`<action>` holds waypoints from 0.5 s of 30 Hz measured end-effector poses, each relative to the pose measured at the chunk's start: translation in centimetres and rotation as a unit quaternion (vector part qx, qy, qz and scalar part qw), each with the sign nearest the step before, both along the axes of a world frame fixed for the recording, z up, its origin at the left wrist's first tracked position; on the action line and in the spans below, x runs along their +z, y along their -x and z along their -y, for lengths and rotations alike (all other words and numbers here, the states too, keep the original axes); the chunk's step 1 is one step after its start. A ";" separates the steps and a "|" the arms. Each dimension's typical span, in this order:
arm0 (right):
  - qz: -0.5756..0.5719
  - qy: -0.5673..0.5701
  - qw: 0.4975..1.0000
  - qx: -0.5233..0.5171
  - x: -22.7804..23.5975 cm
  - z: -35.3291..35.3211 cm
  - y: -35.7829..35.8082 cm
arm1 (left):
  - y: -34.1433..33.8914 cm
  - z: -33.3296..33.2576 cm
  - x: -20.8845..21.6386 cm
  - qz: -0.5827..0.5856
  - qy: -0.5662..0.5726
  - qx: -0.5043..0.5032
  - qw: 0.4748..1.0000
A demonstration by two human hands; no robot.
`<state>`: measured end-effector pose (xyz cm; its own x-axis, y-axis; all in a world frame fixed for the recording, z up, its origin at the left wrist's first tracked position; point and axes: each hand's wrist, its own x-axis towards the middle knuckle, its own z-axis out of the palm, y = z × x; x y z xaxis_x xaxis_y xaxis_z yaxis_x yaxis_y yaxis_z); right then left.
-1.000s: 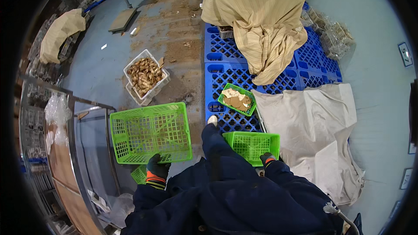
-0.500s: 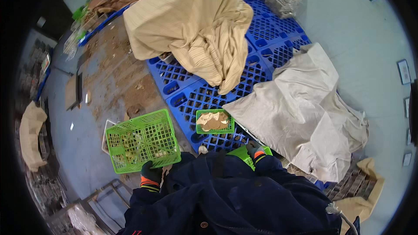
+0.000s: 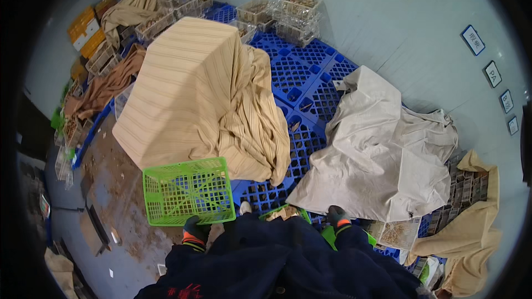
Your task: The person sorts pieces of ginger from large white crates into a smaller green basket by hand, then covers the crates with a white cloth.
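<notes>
A bright green plastic basket [image 3: 188,191] hangs tilted at my left, its lattice bottom showing. My left hand [image 3: 195,230], in a dark glove with an orange cuff, is closed on its near rim. On the other side, my right hand [image 3: 336,216], gloved the same way, is closed at a second green basket [image 3: 329,236], mostly hidden by my sleeve and body. Between my hands, a small green tray [image 3: 303,214] with brown and cream pieces shows partly past my jacket.
A striped beige cloth [image 3: 183,94] covers a tall stack on blue pallets [image 3: 293,77]. A pale grey cloth [image 3: 377,149] drapes another pile at right. Several crates stand at the back, including a wrapped crate [image 3: 296,19]. A crate of small brown items [image 3: 396,232] sits near right.
My view has shifted forward and up, so the covered stacks sit lower and the small tray is now mostly hidden. Both green baskets have moved along with my hands.
</notes>
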<state>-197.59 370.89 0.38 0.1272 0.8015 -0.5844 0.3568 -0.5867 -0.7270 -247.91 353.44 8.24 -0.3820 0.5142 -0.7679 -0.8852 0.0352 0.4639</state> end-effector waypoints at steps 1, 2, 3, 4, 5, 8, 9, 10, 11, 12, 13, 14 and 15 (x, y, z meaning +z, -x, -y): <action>-0.026 0.024 0.998 -0.058 3.8 -0.2 4.5 | 1.1 -1.8 5.3 -0.056 0.061 0.042 0.996; 0.029 -0.149 0.984 -0.097 0.0 -1.1 -2.0 | 3.3 -5.0 0.3 0.024 -0.036 -0.045 0.998; 0.060 -0.091 0.985 -0.137 -0.1 0.0 -3.6 | 3.2 -7.6 1.1 0.014 -0.033 -0.074 0.997; 0.041 -0.032 0.977 -0.206 0.6 1.1 -2.3 | 4.1 -9.1 3.0 -0.008 -0.022 -0.091 0.996; 0.017 -0.009 0.986 -0.165 2.0 1.9 -1.6 | 4.9 -10.9 5.4 -0.031 -0.018 -0.107 0.994; 0.149 0.062 0.987 0.017 1.3 5.5 -8.2 | 1.7 -18.7 5.9 -0.053 -0.039 -0.161 0.985; 0.142 0.063 0.988 0.018 1.4 4.9 -6.8 | 2.3 -19.5 5.3 -0.060 -0.037 -0.161 0.984; 0.168 0.055 0.981 0.084 1.5 4.6 -5.4 | 2.8 -20.3 3.9 -0.031 -0.051 -0.174 0.983; 0.202 0.051 0.968 0.140 2.5 5.1 -4.6 | 2.4 -21.3 3.1 0.009 -0.065 -0.195 0.979; 0.266 -0.028 0.931 0.250 1.8 5.3 -5.0 | 2.2 -22.1 2.4 0.009 -0.097 -0.225 0.969; 0.340 -0.120 0.868 0.341 1.6 4.9 -4.8 | 2.0 -22.9 1.7 0.012 -0.091 -0.230 0.969; 0.308 -0.030 0.906 0.288 1.5 3.3 -4.6 | 1.1 -24.1 0.9 0.009 -0.051 -0.222 0.974; 0.290 -0.086 0.898 0.320 0.9 1.7 -5.6 | 0.2 -25.2 -0.1 0.006 -0.013 -0.210 0.978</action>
<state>-191.98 369.22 1.26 -0.1486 0.8905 -0.4299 0.9286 -0.0238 -0.3704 -248.09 378.68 8.11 -0.1243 0.6434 -0.7553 -0.8000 0.3853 0.4599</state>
